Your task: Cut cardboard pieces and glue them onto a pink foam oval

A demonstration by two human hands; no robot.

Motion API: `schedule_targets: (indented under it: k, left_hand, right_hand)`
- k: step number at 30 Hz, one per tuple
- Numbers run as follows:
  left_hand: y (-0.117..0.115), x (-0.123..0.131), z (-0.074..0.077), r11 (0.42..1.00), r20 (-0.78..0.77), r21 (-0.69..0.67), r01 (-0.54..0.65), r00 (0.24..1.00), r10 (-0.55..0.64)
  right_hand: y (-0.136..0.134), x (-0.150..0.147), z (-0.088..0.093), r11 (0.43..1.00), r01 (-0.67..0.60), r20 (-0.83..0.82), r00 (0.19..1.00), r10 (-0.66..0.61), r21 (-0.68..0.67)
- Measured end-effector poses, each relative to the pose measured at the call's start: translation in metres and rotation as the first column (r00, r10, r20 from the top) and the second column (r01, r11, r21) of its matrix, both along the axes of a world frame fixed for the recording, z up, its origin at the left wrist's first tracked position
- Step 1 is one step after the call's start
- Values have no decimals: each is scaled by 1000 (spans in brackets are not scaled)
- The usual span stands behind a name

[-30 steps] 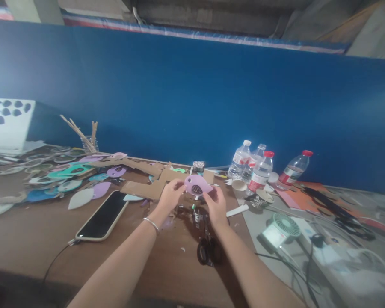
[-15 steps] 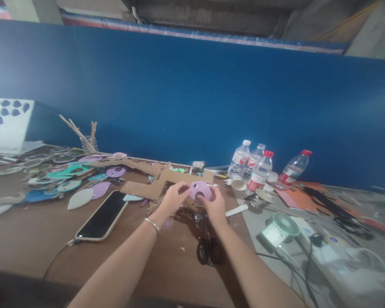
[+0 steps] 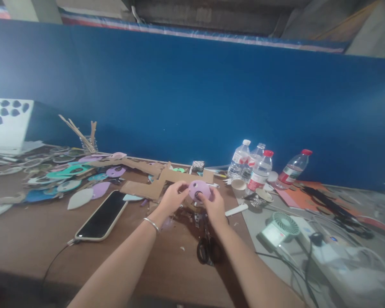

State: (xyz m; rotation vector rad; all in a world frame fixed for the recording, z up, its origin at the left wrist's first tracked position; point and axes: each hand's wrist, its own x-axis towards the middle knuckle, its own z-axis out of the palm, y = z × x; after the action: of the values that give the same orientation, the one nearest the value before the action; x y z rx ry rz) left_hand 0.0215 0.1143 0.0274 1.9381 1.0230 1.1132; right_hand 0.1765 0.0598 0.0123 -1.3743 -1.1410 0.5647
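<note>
A rounded purple cutout (image 3: pixel 202 187) with small holes is held up over the table between both hands. My right hand (image 3: pixel 215 206) grips its right side, the thumb lying across the front near a dark hole. At the left edge, my left hand (image 3: pixel 175 197) pinches it with thumb and fingertips. Black-handled scissors (image 3: pixel 204 251) lie on the table below, partly hidden by my right forearm. Behind the hands are pieces of brown cardboard (image 3: pixel 144 189).
A phone (image 3: pixel 101 218) on a cable lies at left, near a heap of coloured cutouts (image 3: pixel 70 171). Several plastic bottles (image 3: pixel 259 173) stand at back right. A small green fan (image 3: pixel 280 231) and a power strip (image 3: pixel 319 250) with cables are at right. A blue partition (image 3: pixel 192 94) rises behind.
The purple cutout has tilted slightly in the hands, and my right thumb now lies more over its dark hole. Everything else looks the same.
</note>
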Motion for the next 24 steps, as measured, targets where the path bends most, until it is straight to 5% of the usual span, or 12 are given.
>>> schedule_targets:
  k: [24]
  left_hand:
    - [-10, 2, 7, 998, 7, 18, 59, 998, -59]
  right_hand:
    - [3, 4, 0, 999, 47, 42, 998, -46, -12]
